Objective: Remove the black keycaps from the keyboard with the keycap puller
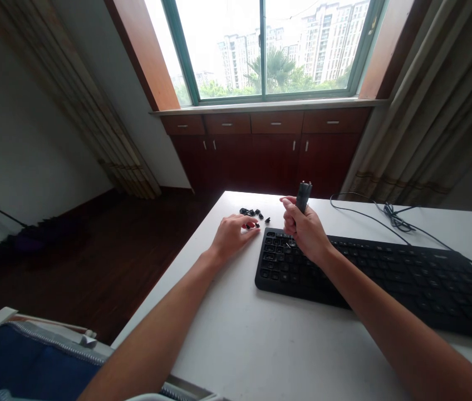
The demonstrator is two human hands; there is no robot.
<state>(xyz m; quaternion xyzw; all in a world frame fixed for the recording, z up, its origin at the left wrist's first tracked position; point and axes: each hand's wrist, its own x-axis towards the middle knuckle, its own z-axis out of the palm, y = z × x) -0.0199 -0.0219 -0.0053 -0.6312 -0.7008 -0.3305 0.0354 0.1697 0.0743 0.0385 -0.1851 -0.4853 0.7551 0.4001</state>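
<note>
My right hand point(306, 229) is wrapped round a black keycap puller point(303, 196), held upright over the left end of the black keyboard point(369, 273). Metal prongs stick out of its top, and a thin wire shows below the fist, close to the keys. On the white table left of the keyboard rests my left hand point(234, 234). Its thumb and forefinger close round a small black keycap point(257, 225). Just beyond those fingers lies a cluster of loose black keycaps point(249, 212), and a single keycap point(267, 220) sits beside the keyboard's corner. Several left-end keys look bare of caps.
A black cable point(401, 223) lies coiled behind the keyboard on the white table point(256, 340). The table's left edge runs close by my left forearm. A dark blue chair or bag point(27, 362) stands at lower left. Wooden cabinets point(256, 159) sit under the window.
</note>
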